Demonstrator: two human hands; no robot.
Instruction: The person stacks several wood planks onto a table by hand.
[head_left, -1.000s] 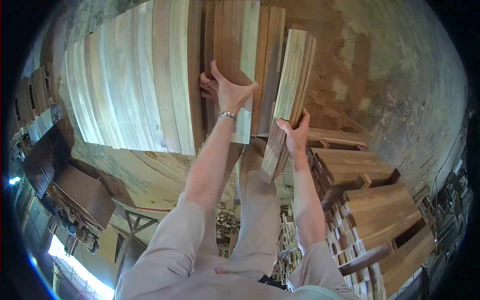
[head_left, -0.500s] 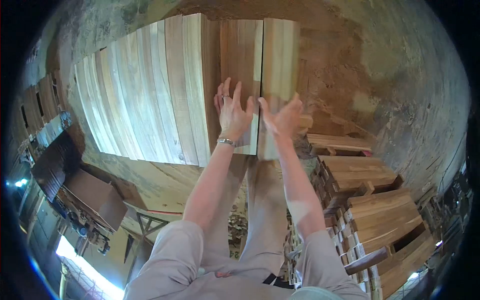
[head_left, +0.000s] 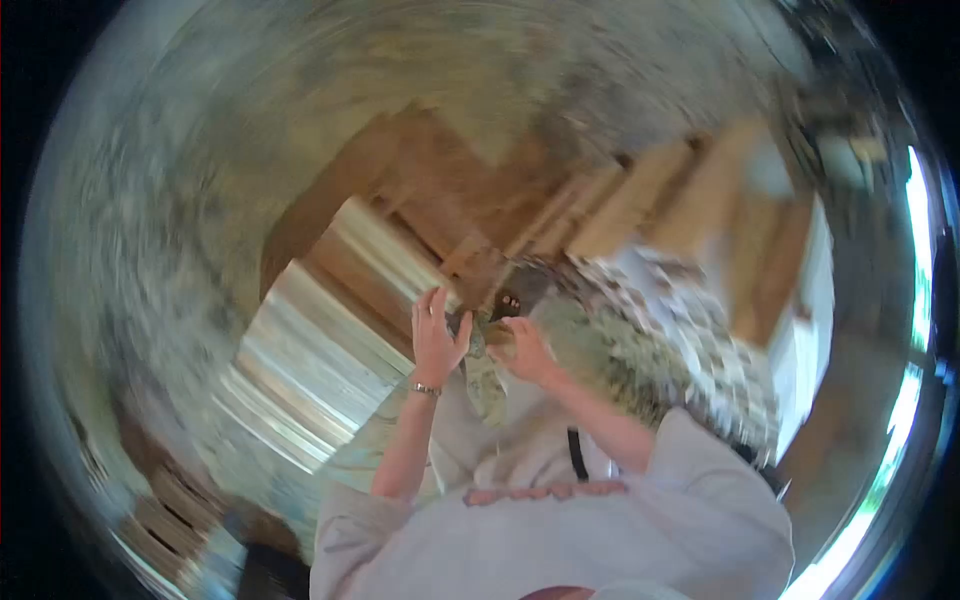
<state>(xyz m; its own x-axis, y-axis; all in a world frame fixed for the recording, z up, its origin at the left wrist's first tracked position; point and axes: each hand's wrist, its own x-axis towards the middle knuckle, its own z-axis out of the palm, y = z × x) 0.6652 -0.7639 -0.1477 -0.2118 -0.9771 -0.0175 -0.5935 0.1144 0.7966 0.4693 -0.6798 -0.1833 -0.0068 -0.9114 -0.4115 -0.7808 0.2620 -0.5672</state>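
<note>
Both your hands are up in front of you, and the whole view is smeared with blur.

Your left hand is raised with the fingers spread and the palm open, gripping nothing, right at the near edge of the row of pale planks that runs down to the left. There's a bracelet on that wrist. Your right hand sits just beside it, a little lower, fingers loosely curled; the blur is too heavy to tell whether its grip is closed on anything. Between the two hands lies a dark, blurred patch I can't make out. Off to the right are stacks of wood, well apart from both hands. Your light sleeves fill the bottom of the view.
</note>
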